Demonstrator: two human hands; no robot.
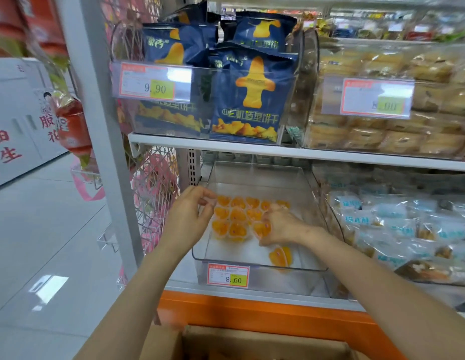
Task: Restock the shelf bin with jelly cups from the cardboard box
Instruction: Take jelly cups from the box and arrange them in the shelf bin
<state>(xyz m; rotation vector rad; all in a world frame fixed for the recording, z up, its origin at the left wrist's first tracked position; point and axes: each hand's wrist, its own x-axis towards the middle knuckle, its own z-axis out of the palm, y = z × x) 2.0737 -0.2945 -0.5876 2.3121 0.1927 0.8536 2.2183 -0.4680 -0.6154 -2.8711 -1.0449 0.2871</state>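
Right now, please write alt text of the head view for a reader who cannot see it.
A left hand and a right hand work at rows of orange jelly cups in a clear shelf bin. A cardboard box lies below, and blue snack bags are stocked higher up.

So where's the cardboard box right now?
Head view, bottom centre: the cardboard box sits just below the orange shelf base, straight under the clear bin.

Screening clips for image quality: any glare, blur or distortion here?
Head view: glare whitens the 9.90 price tag and streaks the floor; the top left corner is smeared; wide-angle distortion slants the shelf upright; jelly cups read soft but recognisable.
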